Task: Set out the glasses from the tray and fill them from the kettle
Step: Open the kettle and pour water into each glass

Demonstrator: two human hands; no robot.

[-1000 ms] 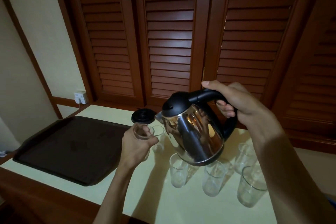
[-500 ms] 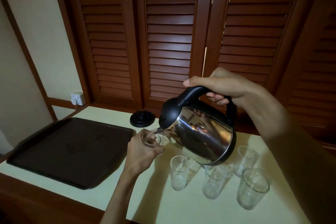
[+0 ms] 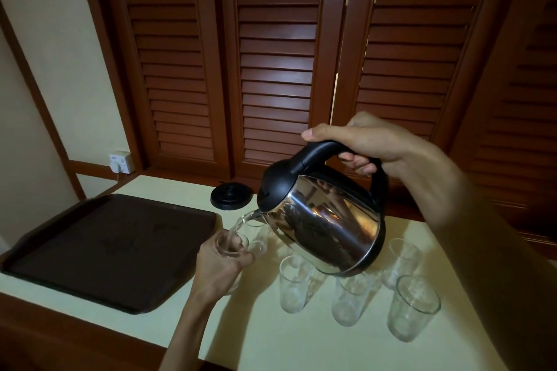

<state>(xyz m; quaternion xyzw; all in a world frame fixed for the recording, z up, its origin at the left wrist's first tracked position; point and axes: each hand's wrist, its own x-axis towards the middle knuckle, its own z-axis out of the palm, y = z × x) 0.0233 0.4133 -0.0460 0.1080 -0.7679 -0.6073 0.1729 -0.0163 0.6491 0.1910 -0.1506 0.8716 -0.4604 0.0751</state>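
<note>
My right hand (image 3: pixel 370 141) grips the black handle of a steel kettle (image 3: pixel 325 226), tipped to the left. Water runs from its spout into a clear glass (image 3: pixel 232 245) that my left hand (image 3: pixel 220 268) holds just above the counter. Another glass (image 3: pixel 257 235) stands right behind the held one. Several empty glasses stand on the pale counter under and right of the kettle, among them a front left glass (image 3: pixel 294 286), a middle glass (image 3: pixel 349 301) and a front right glass (image 3: pixel 411 310). The dark brown tray (image 3: pixel 105 247) lies bare at the left.
The kettle's black round base (image 3: pixel 231 195) sits at the back of the counter (image 3: pixel 286 337). A wall socket (image 3: pixel 121 163) is at the back left. Dark louvred wooden shutters (image 3: pixel 271 69) close off the back. The counter's wooden front edge (image 3: pixel 60 328) runs along the lower left.
The kettle has tipped further to the left and water now streams from the spout into the held glass. My left hand and the glass have sunk a little.
</note>
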